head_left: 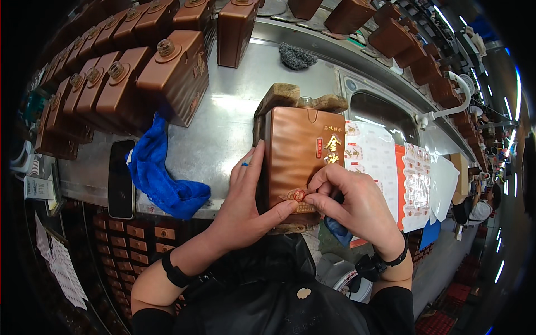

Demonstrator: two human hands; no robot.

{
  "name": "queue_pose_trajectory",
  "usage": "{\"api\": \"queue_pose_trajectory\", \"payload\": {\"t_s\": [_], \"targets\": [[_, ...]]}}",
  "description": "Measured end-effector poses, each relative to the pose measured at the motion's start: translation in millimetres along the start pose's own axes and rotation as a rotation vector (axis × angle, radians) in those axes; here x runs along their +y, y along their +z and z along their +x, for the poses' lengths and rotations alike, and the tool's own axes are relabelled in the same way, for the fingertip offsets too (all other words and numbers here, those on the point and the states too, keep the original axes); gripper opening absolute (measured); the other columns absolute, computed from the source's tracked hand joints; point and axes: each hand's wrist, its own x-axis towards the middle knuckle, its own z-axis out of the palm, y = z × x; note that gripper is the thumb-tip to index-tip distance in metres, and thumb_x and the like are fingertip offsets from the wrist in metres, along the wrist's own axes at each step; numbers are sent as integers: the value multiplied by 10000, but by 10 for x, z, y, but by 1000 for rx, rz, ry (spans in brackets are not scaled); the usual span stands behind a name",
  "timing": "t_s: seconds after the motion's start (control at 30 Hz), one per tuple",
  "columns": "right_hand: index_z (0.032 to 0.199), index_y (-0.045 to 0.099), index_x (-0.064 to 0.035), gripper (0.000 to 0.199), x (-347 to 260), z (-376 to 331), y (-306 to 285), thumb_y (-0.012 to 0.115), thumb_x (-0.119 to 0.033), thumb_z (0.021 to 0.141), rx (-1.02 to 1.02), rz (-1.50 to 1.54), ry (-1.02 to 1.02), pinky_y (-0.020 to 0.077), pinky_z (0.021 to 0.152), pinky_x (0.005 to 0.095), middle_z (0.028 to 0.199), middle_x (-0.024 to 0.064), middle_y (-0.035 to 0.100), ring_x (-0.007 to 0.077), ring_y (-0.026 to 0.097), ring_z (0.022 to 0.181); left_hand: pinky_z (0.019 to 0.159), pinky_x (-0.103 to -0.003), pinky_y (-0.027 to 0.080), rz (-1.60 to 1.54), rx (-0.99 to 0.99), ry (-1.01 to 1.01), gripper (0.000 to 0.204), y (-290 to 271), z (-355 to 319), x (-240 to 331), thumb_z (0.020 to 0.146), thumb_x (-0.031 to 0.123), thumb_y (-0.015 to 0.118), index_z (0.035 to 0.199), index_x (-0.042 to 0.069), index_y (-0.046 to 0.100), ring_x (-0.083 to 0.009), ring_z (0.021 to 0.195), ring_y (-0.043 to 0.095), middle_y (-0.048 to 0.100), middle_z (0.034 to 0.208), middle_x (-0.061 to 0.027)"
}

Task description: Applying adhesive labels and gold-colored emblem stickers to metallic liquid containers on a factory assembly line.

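A brown rectangular bottle [293,153] with gold lettering lies on its back in a wooden cradle [279,95], its glass neck pointing away from me. Along its left side rest the fingers of my left hand [237,206], while the thumb presses the lower front face beside a small red-and-gold sticker [299,195]. My right hand [357,204] is closed, thumb and forefinger pinched together at that sticker's right edge. Whether the sticker lies fully flat I cannot tell. Sheets of red-and-gold stickers [368,162] are spread just right of the bottle.
Many brown bottles [173,72] stand in rows at the left and back. A blue cloth [167,178] and a phone [121,178] lie on the metal bench to the left. Behind the cradle sits a dark scouring pad [297,56]. Another person [483,209] is far off at right.
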Motion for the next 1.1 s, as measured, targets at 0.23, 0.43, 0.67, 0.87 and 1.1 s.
{"api": "queue_pose_trajectory", "payload": {"t_s": [0.23,0.43,0.67,0.87,1.1], "targets": [[961,641,-29,177,23,3,7,777,-100,873,-4,14,8,480,583,286,693,43,653,148,636,614,1217,-480,216,-9,-7,-10,1106,6,-5,-5,874,396,777,1594,-66,77,-419,1490,217,265,1561,-321],[958,639,-29,174,6,24,-2,776,-97,873,-5,4,-4,479,583,286,689,41,649,145,636,615,1216,-482,218,9,14,11,1116,13,-7,-8,860,387,789,1594,-62,80,-423,1488,218,257,1563,-320],[953,640,-31,180,27,22,-8,779,-112,872,-3,10,8,474,584,290,685,37,637,145,621,614,1212,-485,226,17,30,3,1114,47,-7,-6,851,364,801,1597,-48,84,-423,1473,231,260,1561,-310],[948,628,-35,180,43,20,-8,770,-120,878,-2,22,-1,475,594,301,680,42,630,167,621,615,1208,-490,231,20,33,-10,1112,61,-16,-14,848,351,802,1599,-42,82,-419,1463,244,268,1559,-303],[952,595,-63,173,63,38,-29,725,-161,893,-28,45,12,485,612,423,736,88,668,331,660,696,1204,-487,231,-3,26,-44,1105,54,-4,9,851,343,796,1599,-45,82,-415,1432,291,300,1555,-287]]}}
